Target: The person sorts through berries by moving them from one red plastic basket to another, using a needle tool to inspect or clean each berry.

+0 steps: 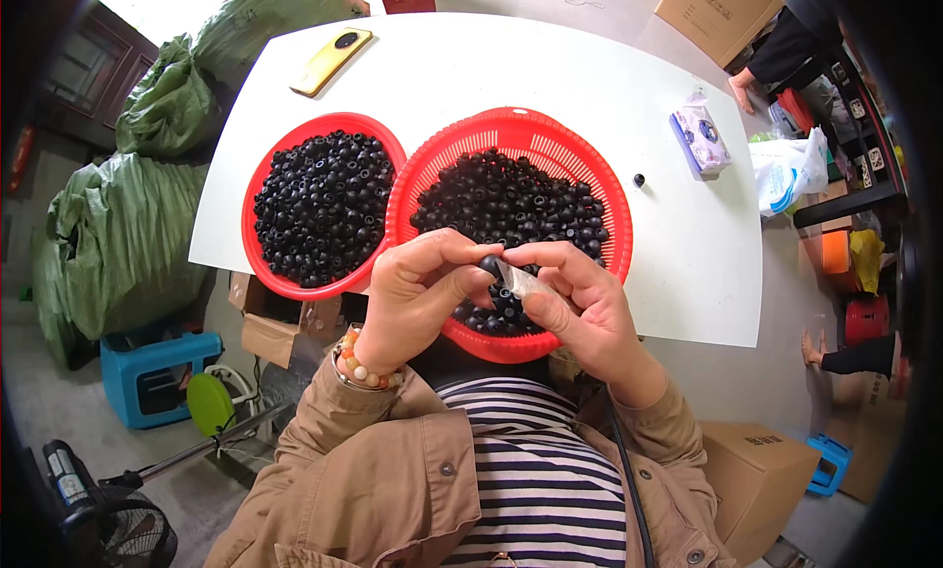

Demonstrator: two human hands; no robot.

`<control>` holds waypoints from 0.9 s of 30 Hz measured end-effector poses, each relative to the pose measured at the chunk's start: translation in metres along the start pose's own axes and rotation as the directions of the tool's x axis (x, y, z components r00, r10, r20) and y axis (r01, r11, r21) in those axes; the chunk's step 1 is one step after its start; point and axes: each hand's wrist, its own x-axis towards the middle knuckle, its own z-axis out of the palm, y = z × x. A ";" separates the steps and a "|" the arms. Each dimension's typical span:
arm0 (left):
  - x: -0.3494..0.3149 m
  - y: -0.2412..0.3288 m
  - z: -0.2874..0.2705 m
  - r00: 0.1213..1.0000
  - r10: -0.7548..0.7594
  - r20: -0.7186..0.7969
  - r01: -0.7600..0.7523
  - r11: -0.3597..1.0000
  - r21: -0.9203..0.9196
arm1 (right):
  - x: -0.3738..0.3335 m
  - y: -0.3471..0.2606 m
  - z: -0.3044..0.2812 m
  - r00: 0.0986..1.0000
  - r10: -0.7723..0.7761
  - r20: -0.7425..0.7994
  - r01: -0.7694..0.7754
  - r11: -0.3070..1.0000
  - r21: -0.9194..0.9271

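Both my hands meet over the near side of a red slotted plastic basket [623,204] heaped with small round black plastic caps [511,199]. My left hand [422,293] pinches one black cap [489,264] between thumb and fingertips. In my right hand [594,312], thumb and fingers close on a thin whitish tool [526,285]. Its narrow tip points at the cap and seems to touch it. What the tool is exactly, I cannot make out. Left of this basket, a red basin [252,190] holds many similar black caps with open holes.
A yellow phone [332,63] lies at the back of the white table [462,62]. One loose black cap [639,180] and a tissue pack [701,142] are on the right. Green sacks [123,249] and a blue stool [157,371] stand left. Other people's bare feet [742,88] show at right.
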 end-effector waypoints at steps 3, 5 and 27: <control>0.000 0.001 0.000 1.000 0.013 0.008 -0.014 1.000 0.021 | 0.000 -0.005 0.002 1.000 -0.014 0.002 0.014 0.999 -0.028; -0.001 0.001 0.000 1.000 0.020 0.009 -0.020 0.999 0.036 | -0.001 -0.005 0.003 1.000 -0.019 0.004 0.019 0.999 -0.029; 0.003 -0.005 0.005 0.976 0.211 -0.057 -0.189 0.947 0.258 | 0.004 0.001 0.011 0.996 -0.058 -0.062 0.066 0.988 0.139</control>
